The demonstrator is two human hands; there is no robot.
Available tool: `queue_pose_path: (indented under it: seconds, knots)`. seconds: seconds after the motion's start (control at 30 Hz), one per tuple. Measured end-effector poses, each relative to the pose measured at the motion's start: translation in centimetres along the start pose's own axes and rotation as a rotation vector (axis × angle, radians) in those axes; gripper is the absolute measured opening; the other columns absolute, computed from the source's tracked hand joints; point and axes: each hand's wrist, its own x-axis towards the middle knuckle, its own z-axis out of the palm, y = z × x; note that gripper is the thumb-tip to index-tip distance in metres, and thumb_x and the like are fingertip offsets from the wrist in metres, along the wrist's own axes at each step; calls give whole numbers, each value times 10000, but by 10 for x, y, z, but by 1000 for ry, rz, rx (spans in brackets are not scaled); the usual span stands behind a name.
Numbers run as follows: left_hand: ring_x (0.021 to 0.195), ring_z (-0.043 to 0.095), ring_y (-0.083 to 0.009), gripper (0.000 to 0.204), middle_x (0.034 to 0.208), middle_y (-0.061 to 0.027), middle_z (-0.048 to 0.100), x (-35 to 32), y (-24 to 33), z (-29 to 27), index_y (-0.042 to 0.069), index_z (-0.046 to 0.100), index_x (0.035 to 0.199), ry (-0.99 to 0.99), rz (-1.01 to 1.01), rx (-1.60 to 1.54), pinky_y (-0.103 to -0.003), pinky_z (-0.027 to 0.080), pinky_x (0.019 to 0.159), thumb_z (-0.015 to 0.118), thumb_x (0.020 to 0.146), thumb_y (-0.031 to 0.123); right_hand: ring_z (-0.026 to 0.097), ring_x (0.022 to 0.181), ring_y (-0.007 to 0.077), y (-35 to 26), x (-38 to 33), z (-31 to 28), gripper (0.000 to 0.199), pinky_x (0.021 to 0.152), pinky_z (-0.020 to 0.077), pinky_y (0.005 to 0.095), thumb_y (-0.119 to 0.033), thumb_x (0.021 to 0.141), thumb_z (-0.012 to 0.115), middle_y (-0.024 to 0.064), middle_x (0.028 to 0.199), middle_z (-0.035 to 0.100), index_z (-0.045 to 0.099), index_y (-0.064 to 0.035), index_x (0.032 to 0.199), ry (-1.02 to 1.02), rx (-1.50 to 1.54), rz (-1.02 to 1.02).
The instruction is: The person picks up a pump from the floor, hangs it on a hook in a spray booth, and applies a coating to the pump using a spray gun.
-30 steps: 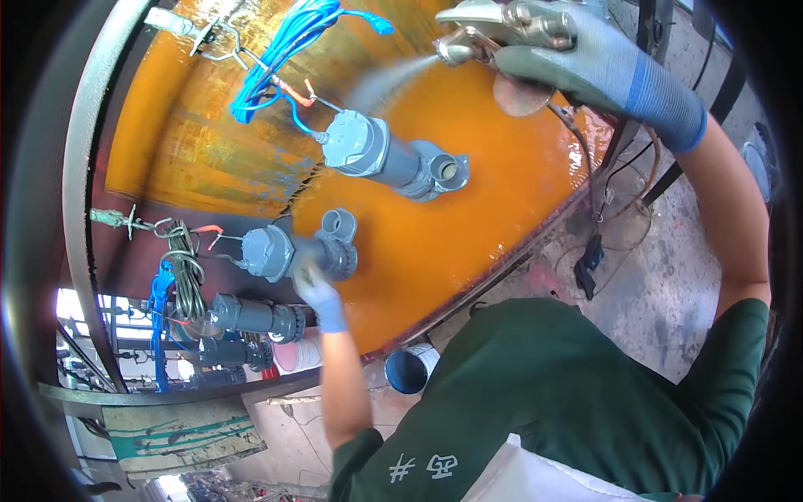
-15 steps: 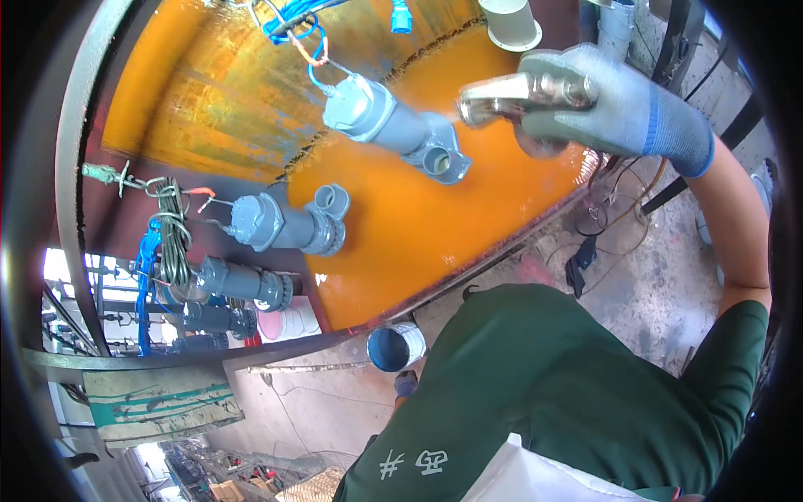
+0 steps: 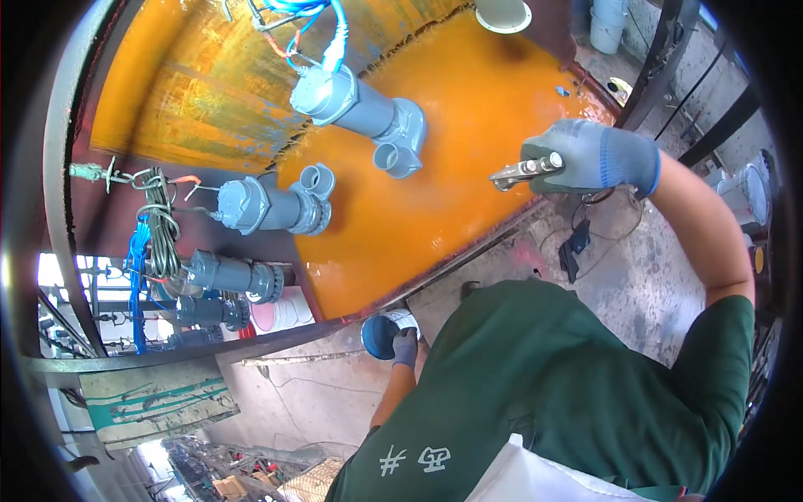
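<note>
My right hand (image 3: 585, 157), in a grey-and-blue glove, is wrapped round a metal spray gun (image 3: 525, 172), whose nozzle points left. Left of the gun and apart from it hangs a blue-grey painted pump (image 3: 355, 107) with a round outlet at its lower end. A second pump of the same colour (image 3: 269, 206) hangs farther left. Down at the lower middle, my gloved left hand (image 3: 405, 345) grips the rim of a bucket (image 3: 405, 320) with dark blue inside. Part of that hand's hold is hard to make out.
An orange-stained panel (image 3: 468, 217) lies behind the pumps. Several smaller pumps (image 3: 230, 278) hang at the left by a metal frame (image 3: 63, 192). A pale cylinder (image 3: 504, 15) hangs at the top. Hoses and a dark cloth (image 3: 574, 249) lie on the concrete floor.
My right hand has lowered with the spray gun. My left hand has come up to the bucket's rim. The nearest pump has swung and turned, its outlet now facing more to the left.
</note>
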Motion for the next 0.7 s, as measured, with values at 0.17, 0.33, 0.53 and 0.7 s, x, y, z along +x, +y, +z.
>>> queue_pose_path:
  seconds: [0.17, 0.33, 0.53, 0.7]
  knots:
    - [973, 738, -276, 305, 1040, -178, 779, 30, -2, 10, 46, 778, 1126, -70, 65, -77, -377, 551, 860, 681, 949, 276, 708, 768, 311, 49, -7, 97, 239, 711, 538, 421, -273, 919, 697, 111, 812, 713, 661, -73, 1043, 307, 282, 208]
    - [1027, 728, -382, 612, 1118, -252, 741, 38, -11, 5, 137, 526, 1504, -145, 52, 6, -450, 558, 848, 683, 937, 304, 731, 814, 276, 45, 20, 213, 254, 733, 546, 387, -156, 876, 767, 152, 910, 732, 661, -52, 1082, 911, 617, 416]
    - [827, 708, -466, 810, 886, -285, 719, -11, 40, 7, 80, 290, 1599, -209, 232, 181, -518, 552, 749, 671, 917, 297, 738, 842, 344, 97, -23, 302, 328, 748, 562, 426, -347, 896, 762, 180, 896, 733, 685, -69, 1054, 325, 639, 304]
    - [995, 709, -465, 776, 1024, -308, 729, -40, 17, 17, 38, 355, 1561, -173, 207, 170, -505, 559, 853, 670, 920, 340, 699, 859, 217, 238, -109, 508, 335, 727, 579, 411, -229, 924, 703, 100, 984, 734, 666, -60, 1211, 421, 759, 788]
